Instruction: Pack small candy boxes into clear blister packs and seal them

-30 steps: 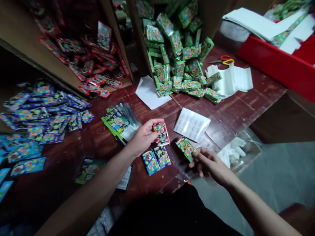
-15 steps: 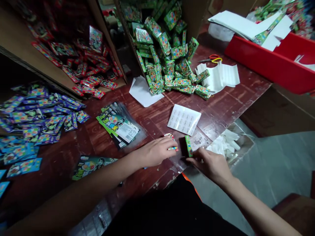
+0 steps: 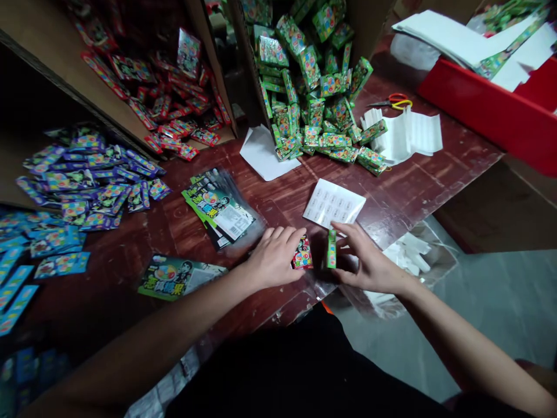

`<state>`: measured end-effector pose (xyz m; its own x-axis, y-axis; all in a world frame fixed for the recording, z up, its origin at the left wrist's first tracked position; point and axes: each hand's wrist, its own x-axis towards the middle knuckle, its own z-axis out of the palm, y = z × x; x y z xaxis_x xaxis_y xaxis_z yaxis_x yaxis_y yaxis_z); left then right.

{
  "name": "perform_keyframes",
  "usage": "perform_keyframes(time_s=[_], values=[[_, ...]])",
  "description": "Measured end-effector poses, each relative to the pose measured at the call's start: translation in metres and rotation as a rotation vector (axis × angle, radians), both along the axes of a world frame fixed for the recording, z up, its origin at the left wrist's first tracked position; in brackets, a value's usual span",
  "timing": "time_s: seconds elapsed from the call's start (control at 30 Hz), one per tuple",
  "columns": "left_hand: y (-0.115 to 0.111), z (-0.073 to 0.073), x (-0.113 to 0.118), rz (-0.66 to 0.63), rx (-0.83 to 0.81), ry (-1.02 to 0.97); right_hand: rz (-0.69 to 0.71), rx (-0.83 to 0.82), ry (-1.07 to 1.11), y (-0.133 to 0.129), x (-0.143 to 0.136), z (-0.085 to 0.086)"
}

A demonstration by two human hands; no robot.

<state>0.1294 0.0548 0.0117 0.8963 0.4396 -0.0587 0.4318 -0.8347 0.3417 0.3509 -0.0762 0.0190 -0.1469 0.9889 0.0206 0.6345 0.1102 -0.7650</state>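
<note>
Near the table's front edge, my left hand [image 3: 278,255] is closed around a small red box [image 3: 302,253], its fingers curled over the left side. Just to the right, my right hand [image 3: 359,258] grips a narrow green box [image 3: 331,249] by its ends between thumb and fingers. A small gap separates the two boxes. Behind my right hand lies a white sticker sheet [image 3: 334,203] with rows of round labels. Left of my left hand is a stack of green and black printed bags [image 3: 221,212], and another such bag [image 3: 174,277] lies partly beneath my left forearm.
Red packs [image 3: 174,104], green boxes [image 3: 322,110], purple packs [image 3: 91,180] and blue packs [image 3: 56,241] are piled at the back and left. Scissors [image 3: 398,102], white strips [image 3: 409,136] and a red bin [image 3: 487,110] stand right. A plastic-lined bin [image 3: 413,255] is below the edge.
The red box now shows its broad face under my left hand. My right hand has spread its grip to both ends of the green box. The view has shifted, so the table items appear farther right.
</note>
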Motion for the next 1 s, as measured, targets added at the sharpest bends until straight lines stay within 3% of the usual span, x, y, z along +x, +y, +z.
perform_keyframes(time_s=[0.1, 0.2, 0.33, 0.43, 0.5, 0.57, 0.7, 0.83, 1.0], values=[[-0.004, 0.002, -0.009, 0.003, -0.006, -0.018, -0.011, 0.072, 0.05, -0.017, 0.002, -0.016], [0.006, 0.018, -0.039, -0.046, 0.007, -0.01, 0.03, 0.093, -0.1, -0.031, 0.009, -0.029], [0.036, 0.043, -0.13, -0.183, 0.054, 0.134, 0.055, 0.135, -0.246, -0.035, 0.012, -0.028], [0.052, 0.048, -0.199, -0.161, 0.106, 0.262, 0.136, 0.193, -0.337, -0.017, -0.005, -0.027], [0.051, 0.046, -0.225, -0.147, 0.119, 0.342, 0.214, 0.222, -0.419, 0.002, -0.026, -0.028], [0.041, 0.043, -0.233, -0.133, 0.113, 0.375, 0.298, 0.237, -0.492, 0.023, -0.048, -0.03], [0.011, 0.039, -0.222, -0.023, 0.055, 0.329, 0.365, 0.265, -0.565, 0.049, -0.08, -0.024], [-0.019, 0.029, -0.216, 0.146, -0.026, 0.259, 0.336, 0.271, -0.597, 0.059, -0.1, -0.021], [-0.045, 0.01, -0.219, 0.315, -0.051, 0.201, 0.364, 0.237, -0.575, 0.061, -0.114, -0.032]])
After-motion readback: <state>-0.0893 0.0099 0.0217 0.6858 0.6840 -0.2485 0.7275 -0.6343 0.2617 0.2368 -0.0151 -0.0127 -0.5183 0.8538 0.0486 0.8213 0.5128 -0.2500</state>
